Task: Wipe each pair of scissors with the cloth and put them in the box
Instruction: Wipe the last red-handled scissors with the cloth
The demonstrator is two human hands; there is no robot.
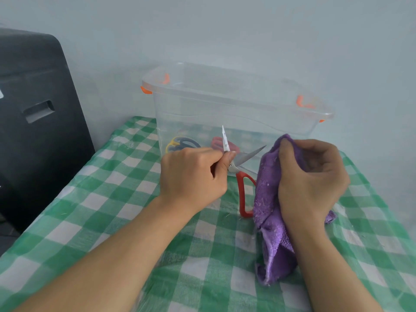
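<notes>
Head view shows us the tabletop [112,212] under a green checked covering, which carries everything we work with. At its far edge stands the clear box [236,113], open at the top and close enough that a finished pair can drop straight in. Through its wall we make out scissors already inside: a dark pair with yellow [183,144] and what looks like a pink-handled pair [217,141], though the plastic blurs them.

Our right hand [313,179] bunches the purple cloth [270,221], fingers curled round its top fold so a pad of fabric faces the blades, just beside them but not yet touching.

Our left hand [193,176] pinches the red-handled scissors [244,194] near the pivot, holding one blade upright. The blades are spread wide, likely so each can be wiped on its own. We judge this pair is mid-wipe, still outside the box.
</notes>
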